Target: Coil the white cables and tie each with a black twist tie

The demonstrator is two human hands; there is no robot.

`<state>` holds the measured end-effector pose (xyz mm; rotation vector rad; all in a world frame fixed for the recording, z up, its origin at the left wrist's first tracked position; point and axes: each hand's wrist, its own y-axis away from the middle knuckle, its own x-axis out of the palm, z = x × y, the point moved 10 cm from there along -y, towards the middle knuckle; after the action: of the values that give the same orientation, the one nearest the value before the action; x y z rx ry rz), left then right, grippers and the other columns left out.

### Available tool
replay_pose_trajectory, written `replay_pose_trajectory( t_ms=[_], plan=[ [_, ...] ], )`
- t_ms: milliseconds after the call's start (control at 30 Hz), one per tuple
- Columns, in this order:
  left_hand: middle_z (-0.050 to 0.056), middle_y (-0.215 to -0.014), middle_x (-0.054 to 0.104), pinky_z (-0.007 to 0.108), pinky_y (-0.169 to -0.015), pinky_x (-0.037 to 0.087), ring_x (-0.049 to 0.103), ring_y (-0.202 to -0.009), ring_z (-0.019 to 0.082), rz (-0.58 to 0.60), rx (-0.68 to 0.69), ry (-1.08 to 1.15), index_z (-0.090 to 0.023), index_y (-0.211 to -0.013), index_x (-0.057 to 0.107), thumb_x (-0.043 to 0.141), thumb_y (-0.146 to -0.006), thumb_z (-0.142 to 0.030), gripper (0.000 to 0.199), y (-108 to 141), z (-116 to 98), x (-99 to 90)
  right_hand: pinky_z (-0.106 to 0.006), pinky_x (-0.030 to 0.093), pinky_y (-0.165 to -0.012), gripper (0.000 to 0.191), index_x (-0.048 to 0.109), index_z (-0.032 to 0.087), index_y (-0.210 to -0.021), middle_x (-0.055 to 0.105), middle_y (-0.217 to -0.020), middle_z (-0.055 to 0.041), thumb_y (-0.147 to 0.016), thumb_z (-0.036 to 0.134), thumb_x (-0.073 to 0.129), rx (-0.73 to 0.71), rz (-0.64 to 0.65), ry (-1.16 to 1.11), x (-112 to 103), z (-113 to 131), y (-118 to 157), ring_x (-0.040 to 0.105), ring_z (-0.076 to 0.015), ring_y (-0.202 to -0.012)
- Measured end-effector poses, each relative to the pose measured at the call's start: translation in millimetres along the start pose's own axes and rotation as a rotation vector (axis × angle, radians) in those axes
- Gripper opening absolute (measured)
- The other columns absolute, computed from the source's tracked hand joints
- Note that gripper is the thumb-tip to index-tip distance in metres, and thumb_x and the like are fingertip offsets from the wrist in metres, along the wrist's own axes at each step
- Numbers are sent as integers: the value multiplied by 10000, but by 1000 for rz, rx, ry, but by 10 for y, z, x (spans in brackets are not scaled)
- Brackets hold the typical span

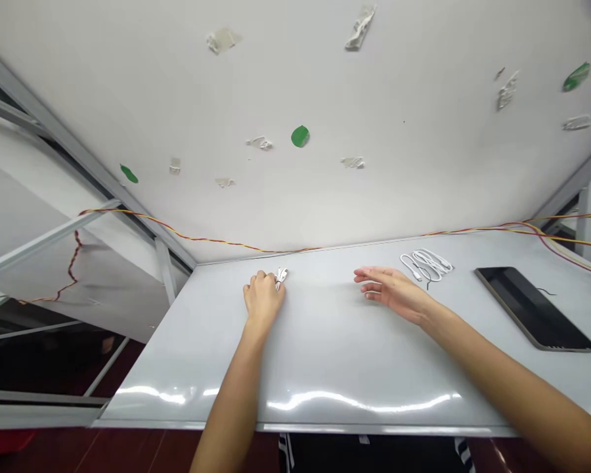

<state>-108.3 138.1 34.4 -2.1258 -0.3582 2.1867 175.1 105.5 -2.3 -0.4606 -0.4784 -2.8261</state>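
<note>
My left hand (264, 295) is closed around a bundled white cable (281, 274) near the back of the white table. Part of that bundle sticks out past the fingers; the rest is hidden under the hand. To the right, my right hand (391, 292) is held over the table with its fingers stretched out and nothing in them. Just beyond it lies a second white cable (438, 264), coiled loosely, with a dark twist tie (428, 282) by it. Farther right, a black tablet-like device (534, 307) lies flat on the table.
A white wall panel (423, 131) with tape scraps and green stickers rises behind the table (325, 361). Red and yellow twisted wires (217, 242) run along the panel's lower edge. Metal frame bars (44, 240) stand at the left. The table's front edge (374, 429) is close to my body.
</note>
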Motion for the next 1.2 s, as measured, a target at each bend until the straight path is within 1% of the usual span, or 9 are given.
replay_pose_trajectory(
  t_ms=[133, 267, 333, 400, 467, 567, 767, 1000, 1200],
  plan=[
    [130, -1020, 650, 397, -820, 431, 600, -993, 300, 4, 0, 28, -171, -989, 695, 561, -854, -324, 244, -18, 16, 13, -324, 500, -775, 371, 747, 227, -953, 668, -1085, -71, -744, 533, 749, -136, -138, 232, -219, 224, -14, 615, -173, -836],
    [140, -1034, 656, 403, -821, 433, 605, -995, 315, 2, -4, 57, -170, -1018, 678, 593, -834, -351, 272, -23, 22, 3, -346, 484, -706, 377, 712, 209, -987, 694, -1020, -82, -795, 530, 668, -385, -444, 665, -588, 622, 49, 633, -209, -796],
    [136, -1048, 659, 399, -826, 431, 607, -1010, 312, 20, -8, 55, -174, -1027, 673, 596, -830, -357, 280, -18, 16, 2, -361, 482, -728, 347, 698, 197, -996, 686, -1052, -96, -840, 492, 602, -514, -589, 900, -730, 797, 110, 639, -219, -808],
    [126, -1042, 668, 389, -828, 428, 616, -1007, 299, 50, -7, 53, -179, -988, 680, 572, -844, -345, 244, -13, 2, 6, -379, 474, -766, 338, 685, 188, -1030, 667, -1112, -111, -870, 453, 548, -562, -695, 1107, -858, 876, 131, 644, -226, -827],
    [114, -1018, 684, 376, -819, 428, 633, -973, 281, 73, -11, 55, -184, -949, 685, 531, -870, -325, 223, -12, -1, 4, -389, 468, -781, 341, 674, 186, -1059, 654, -1138, -114, -880, 434, 524, -531, -755, 1235, -997, 879, 107, 649, -228, -821],
    [109, -989, 705, 365, -791, 432, 654, -916, 271, 80, -47, 59, -185, -971, 684, 484, -897, -314, 250, -21, 45, -13, -389, 468, -790, 329, 670, 193, -1054, 651, -1133, -102, -883, 428, 516, -494, -786, 1287, -1140, 857, 73, 654, -223, -811],
    [108, -982, 712, 363, -758, 440, 667, -884, 275, 80, -108, 77, -198, -1026, 683, 461, -914, -320, 277, -34, 161, -25, -376, 466, -767, 350, 654, 191, -1104, 644, -1158, -102, -895, 426, 500, -459, -783, 1345, -1193, 817, 39, 651, -226, -829],
    [107, -1075, 674, 345, -740, 447, 655, -907, 264, 85, -117, 122, -220, -1052, 682, 496, -890, -364, 286, -48, 226, 6, -423, 448, -735, 405, 643, 131, -1159, 631, -1146, -195, -916, 406, 470, -246, -757, 1679, -1242, 700, -23, 598, -352, -993],
    [109, -1104, 652, 363, -757, 459, 650, -912, 275, 100, -109, 137, -220, -1143, 642, 544, -849, -387, 351, -44, 204, 9, -410, 444, -668, 347, 651, 157, -1082, 645, -1037, -194, -917, 411, 482, -137, -688, 1771, -1285, 559, -72, 618, -334, -886]
  ],
)
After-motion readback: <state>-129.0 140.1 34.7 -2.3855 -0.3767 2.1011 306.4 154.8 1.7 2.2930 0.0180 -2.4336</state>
